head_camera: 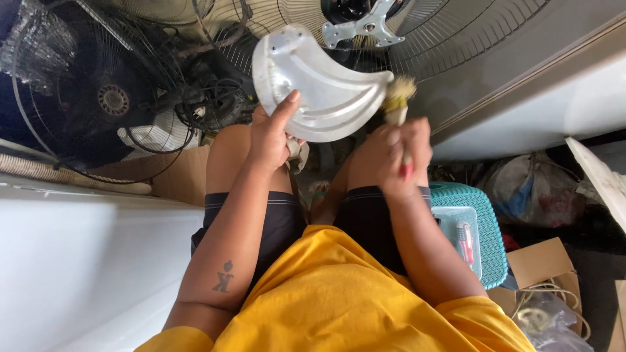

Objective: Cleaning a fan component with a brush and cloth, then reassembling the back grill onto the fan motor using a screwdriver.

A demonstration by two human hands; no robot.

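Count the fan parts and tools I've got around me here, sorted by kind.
Fan blades, in the left hand: 1
Brushes, in the right hand: 1
Wire fan guards: 2
Red-handled tools on the teal stool: 1
Total: 5

Blade (pixel 319 91) left of brush (pixel 398 98); stool (pixel 486 228) right of knees.

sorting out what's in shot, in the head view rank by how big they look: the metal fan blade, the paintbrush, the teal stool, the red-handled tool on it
1. metal fan blade, though it is held nearer the camera
2. teal stool, partly hidden by the right arm
3. paintbrush, in the right hand, handle mostly covered
4. red-handled tool
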